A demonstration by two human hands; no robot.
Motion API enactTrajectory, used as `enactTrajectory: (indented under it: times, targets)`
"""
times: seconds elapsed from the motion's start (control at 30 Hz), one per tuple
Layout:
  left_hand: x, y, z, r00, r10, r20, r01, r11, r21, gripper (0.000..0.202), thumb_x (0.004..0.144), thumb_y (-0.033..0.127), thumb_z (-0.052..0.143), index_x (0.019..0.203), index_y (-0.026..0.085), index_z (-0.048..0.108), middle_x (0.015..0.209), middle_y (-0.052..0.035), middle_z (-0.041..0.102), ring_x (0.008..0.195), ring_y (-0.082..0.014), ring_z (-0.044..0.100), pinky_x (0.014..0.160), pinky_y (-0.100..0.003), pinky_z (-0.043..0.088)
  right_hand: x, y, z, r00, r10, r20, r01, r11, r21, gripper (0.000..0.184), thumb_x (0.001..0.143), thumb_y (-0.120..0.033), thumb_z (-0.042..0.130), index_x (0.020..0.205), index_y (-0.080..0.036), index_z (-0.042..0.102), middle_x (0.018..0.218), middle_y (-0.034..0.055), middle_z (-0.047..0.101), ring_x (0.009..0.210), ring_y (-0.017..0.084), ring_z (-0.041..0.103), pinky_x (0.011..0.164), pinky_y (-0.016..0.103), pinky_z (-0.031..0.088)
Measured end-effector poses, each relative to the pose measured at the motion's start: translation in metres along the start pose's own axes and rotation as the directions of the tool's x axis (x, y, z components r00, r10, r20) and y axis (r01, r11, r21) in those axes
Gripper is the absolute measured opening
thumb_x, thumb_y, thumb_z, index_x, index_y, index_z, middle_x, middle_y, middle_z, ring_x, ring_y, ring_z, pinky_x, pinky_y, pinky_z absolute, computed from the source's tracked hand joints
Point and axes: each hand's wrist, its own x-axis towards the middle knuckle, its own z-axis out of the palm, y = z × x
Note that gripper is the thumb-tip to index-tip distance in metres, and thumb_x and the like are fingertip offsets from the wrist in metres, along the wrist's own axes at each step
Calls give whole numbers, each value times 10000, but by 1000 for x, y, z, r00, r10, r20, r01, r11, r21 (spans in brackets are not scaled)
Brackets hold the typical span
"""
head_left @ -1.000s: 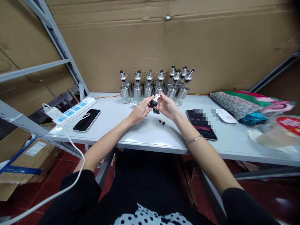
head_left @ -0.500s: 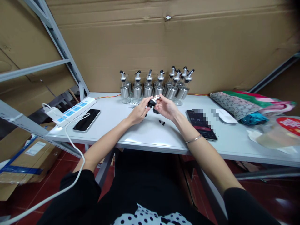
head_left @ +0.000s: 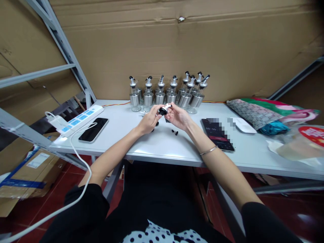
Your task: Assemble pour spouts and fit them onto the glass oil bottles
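Note:
Above the middle of the table, both hands hold one pourer spout [head_left: 165, 109] with a silver top and a black stopper end. My left hand [head_left: 150, 120] grips it at the black stopper, fingers closed. From the other side my right hand [head_left: 178, 116] pinches its silver top, its fingertips partly hiding it. Beneath the hands a dark part lies mostly covered on the table. Small black pieces [head_left: 176, 133] lie on the white tabletop just below my right hand. Another black part [head_left: 157, 124] shows beside my left fingers.
Several glass and steel oil bottles [head_left: 160, 98] with pourers stand along the back by the cardboard wall. A power strip [head_left: 82, 120] and a phone [head_left: 93, 130] lie left. Another phone [head_left: 217, 134], a white mouse-like object [head_left: 243, 126], and a fabric bag [head_left: 260, 113] are right.
The spout has shifted slightly left and tilted a little between my hands. Both hands keep their hold on it.

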Motion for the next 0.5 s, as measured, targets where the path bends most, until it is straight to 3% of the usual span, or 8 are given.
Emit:
enactTrajectory:
  times: [0.27,0.5]
  targets:
    - [1,2,-2,1000,-14,17,14,1000,25,417,958,443,269,1256,179,393,1189,-118,514,853,-162,555,819,-306,456,0,0,-2,1000,-5,26,5,1000,-5,216,897,-297,548,725,-167,565,579,-46,553,502,47,499,518,146,468]
    - [1,3,0,999,-26,31,24,999,41,406,962,404,273,1287,183,375,1229,-125,482,910,-171,554,855,-309,451,4,-1,-7,998,-22,55,28,994,-102,213,806,-358,658,781,-174,555,590,-50,512,510,52,478,504,167,442]
